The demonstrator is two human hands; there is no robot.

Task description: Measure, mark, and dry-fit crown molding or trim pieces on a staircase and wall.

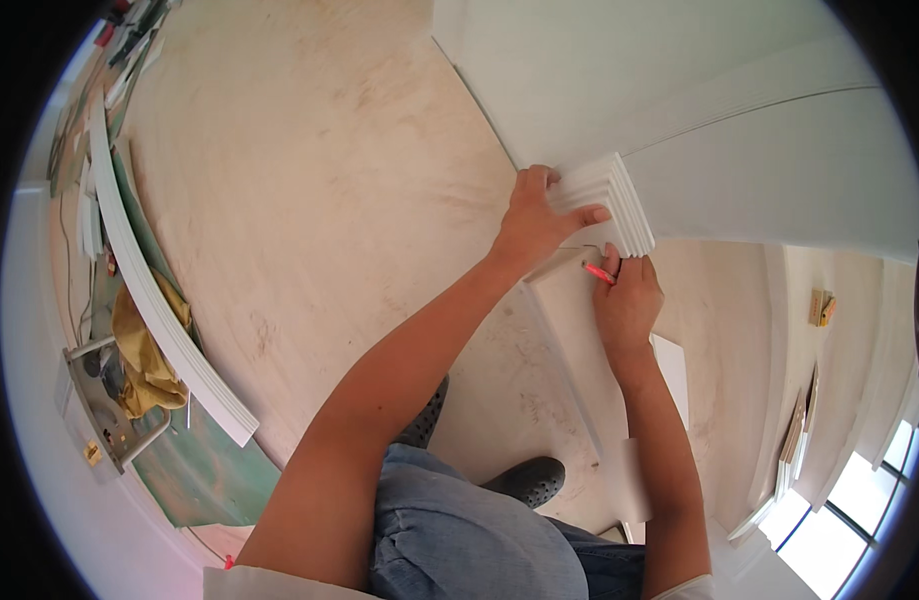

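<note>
A short white piece of stepped moulding (619,200) sits at the lower corner of a big white panel (569,90). Gripping it from its left side is my left hand (535,222), the thumb laid over its face and the fingers bent at its far edge. My right hand (629,305) is closed round a red pencil (599,272), whose tip points up and left. The fingertips of that hand reach the moulding's near edge. Below the moulding, a pale board (569,325) runs toward me, partly hidden by my right forearm.
Dusty floor (309,150) spreads to the left, with my dark clogs (527,482) on it. Long white moulding strips (159,310), a yellow-brown cloth (144,340) and a metal-framed stand (109,410) lie along the left. To the right, a small yellow item (826,308) rests on a pale surface near windows.
</note>
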